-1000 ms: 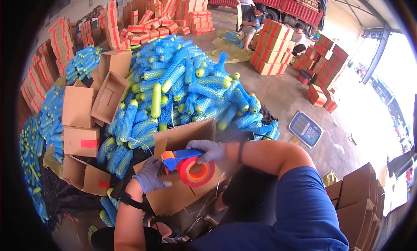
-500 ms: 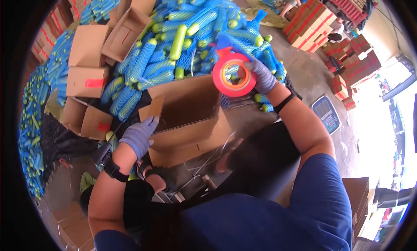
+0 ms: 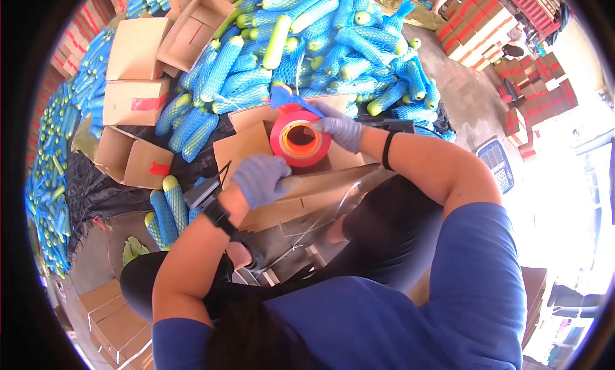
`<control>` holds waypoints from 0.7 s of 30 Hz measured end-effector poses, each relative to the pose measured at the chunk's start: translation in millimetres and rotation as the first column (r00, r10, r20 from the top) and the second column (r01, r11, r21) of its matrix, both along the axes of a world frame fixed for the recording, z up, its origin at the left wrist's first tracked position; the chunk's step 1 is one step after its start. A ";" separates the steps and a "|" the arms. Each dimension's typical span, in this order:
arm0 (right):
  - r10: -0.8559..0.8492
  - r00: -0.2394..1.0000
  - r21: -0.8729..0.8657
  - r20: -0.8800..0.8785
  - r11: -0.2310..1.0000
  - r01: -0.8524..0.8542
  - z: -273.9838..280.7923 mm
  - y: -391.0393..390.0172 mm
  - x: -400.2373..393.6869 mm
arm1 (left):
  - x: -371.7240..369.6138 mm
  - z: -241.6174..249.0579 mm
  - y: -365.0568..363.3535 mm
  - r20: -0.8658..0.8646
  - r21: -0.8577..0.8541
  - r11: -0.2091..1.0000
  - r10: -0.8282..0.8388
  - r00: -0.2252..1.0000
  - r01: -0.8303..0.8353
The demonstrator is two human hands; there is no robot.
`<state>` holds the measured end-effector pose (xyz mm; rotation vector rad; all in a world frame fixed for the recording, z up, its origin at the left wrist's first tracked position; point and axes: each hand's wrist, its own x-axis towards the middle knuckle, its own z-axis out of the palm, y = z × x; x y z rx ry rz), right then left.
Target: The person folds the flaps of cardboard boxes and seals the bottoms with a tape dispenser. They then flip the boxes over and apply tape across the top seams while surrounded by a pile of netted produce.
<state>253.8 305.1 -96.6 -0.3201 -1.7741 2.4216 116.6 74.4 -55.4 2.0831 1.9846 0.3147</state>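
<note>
My right hand [image 3: 341,128], in a grey glove, is closed on a tape dispenser [image 3: 283,97] with a blue part and a large roll of red tape [image 3: 279,139]. The roll is over an open cardboard box [image 3: 272,214] in front of me. My left hand [image 3: 261,180], gloved too, is curled over the box's near-left flap edge, just below and left of the roll. Its fingertips are partly hidden. The roll and my hands cover much of the box's opening.
Long green gourds [image 3: 277,42] in blue nets are heaped behind the box. Open cartons [image 3: 134,50] stand at the left. Two netted gourds [image 3: 174,203] and others lie near my left wrist. A scale [image 3: 494,164] is at the right; taped cartons [image 3: 477,24] are stacked farther back.
My right hand has brought the tape dispenser left and down, closer to my left hand. My left hand has moved right along the box, its fingers now more curled. The view has shifted slightly.
</note>
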 end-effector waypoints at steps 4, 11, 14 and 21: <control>0.023 0.999 0.637 0.028 0.770 -0.036 58.9 15.8 5.9 | -15.4 -33.9 24.8 0.020 -0.102 0.993 0.054 0.998 -0.052; 0.035 0.986 0.764 0.163 0.628 -0.149 132.4 -4.2 62.9 | -39.0 -80.1 24.0 0.371 0.264 0.951 0.056 0.927 -0.163; 0.152 0.964 0.788 0.217 0.555 -0.265 105.4 -11.3 68.8 | -43.8 -69.9 18.0 0.382 0.169 0.973 0.083 0.921 -0.158; 0.222 0.963 0.924 0.156 0.312 -0.221 91.7 -4.6 79.6 | -23.7 -9.7 42.7 0.036 0.743 0.583 0.456 0.889 -0.329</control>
